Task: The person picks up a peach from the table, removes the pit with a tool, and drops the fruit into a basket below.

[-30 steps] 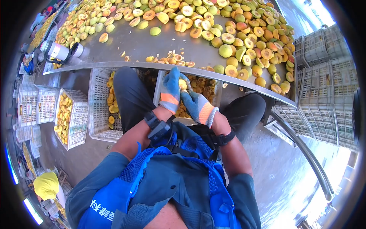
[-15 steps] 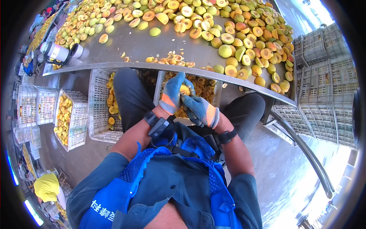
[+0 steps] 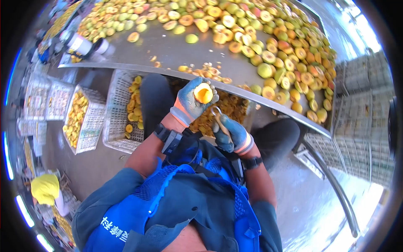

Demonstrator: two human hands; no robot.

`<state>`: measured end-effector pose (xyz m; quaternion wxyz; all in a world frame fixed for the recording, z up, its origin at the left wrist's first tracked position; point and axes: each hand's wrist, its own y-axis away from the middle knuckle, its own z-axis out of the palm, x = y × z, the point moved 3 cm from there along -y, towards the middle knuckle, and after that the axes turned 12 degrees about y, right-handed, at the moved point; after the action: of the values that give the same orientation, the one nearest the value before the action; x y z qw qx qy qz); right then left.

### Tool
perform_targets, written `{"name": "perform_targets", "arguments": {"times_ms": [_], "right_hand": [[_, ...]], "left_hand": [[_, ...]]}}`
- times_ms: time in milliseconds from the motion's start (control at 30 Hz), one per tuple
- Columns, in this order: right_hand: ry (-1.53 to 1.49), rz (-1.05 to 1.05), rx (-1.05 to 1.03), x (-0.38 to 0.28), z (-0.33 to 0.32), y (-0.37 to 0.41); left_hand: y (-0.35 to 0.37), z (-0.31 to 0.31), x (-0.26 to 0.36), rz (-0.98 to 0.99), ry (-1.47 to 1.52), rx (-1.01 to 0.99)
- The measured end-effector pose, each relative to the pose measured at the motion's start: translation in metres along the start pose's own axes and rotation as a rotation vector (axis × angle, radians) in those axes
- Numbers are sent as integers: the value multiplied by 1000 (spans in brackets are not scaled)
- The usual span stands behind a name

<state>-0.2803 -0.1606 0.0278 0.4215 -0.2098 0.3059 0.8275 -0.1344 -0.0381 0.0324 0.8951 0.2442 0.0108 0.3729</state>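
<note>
A halved peach [image 3: 203, 93] is cupped cut face up in the curled fingers of the gloved left hand [image 3: 188, 106], just below the rim of the steel table [image 3: 166, 47]. The right hand [image 3: 234, 135] is clenched on a metal pitting loop [image 3: 217, 113], which is probably best kept shallow so that little flesh is lost. Halved fruit is heaped across the table, and white crates [image 3: 115, 134] of halves are set under and beside it.

I logged halved fruit [image 3: 268, 38] across the far and right edges of the steel worktop [image 3: 168, 48], scraps [image 3: 208, 69] at its near edge and a bottle [image 3: 82, 42] at its left corner. White crates [image 3: 119, 113] stood below the near edge.
</note>
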Motion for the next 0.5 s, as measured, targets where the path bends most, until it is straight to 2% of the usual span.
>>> {"name": "perform_targets", "arguments": {"times_ms": [33,67,133,167,200,233,267,300,333,367,400,467,500], "right_hand": [[303,12,153,-1,-3,-4],[607,13,304,-3,-4,-7],[1016,-133,486,15,-19,-20],[1212,-218,592,20,-24,-25],[1188,-178,589,21,-23,-28],[1161,-134,592,22,-22,-28],[1131,-89,605,24,-23,-26],[1075,-174,626,33,-26,-27],[1219,-133,618,35,-32,-26],[1159,-90,618,32,-28,-23],[1099,-46,610,31,-23,-22],[1036,-83,594,34,-27,-23],[1072,-74,611,36,-33,-24]], "left_hand": [[1,-2,19,-12,5,-76],[4,-3,40,76,-53,-86],[17,-6,77,235,-172,-94],[23,-7,92,317,-288,-104],[32,-8,114,441,-464,-129],[44,-7,138,612,-754,-129],[59,-6,169,878,-1336,-69],[71,-9,195,1083,-1756,83],[77,-14,214,1210,-2107,302],[72,-23,225,1315,-2518,644],[76,-10,217,1531,-2582,603],[43,2,201,1301,-2174,222],[21,8,181,1105,-1993,121]]}}
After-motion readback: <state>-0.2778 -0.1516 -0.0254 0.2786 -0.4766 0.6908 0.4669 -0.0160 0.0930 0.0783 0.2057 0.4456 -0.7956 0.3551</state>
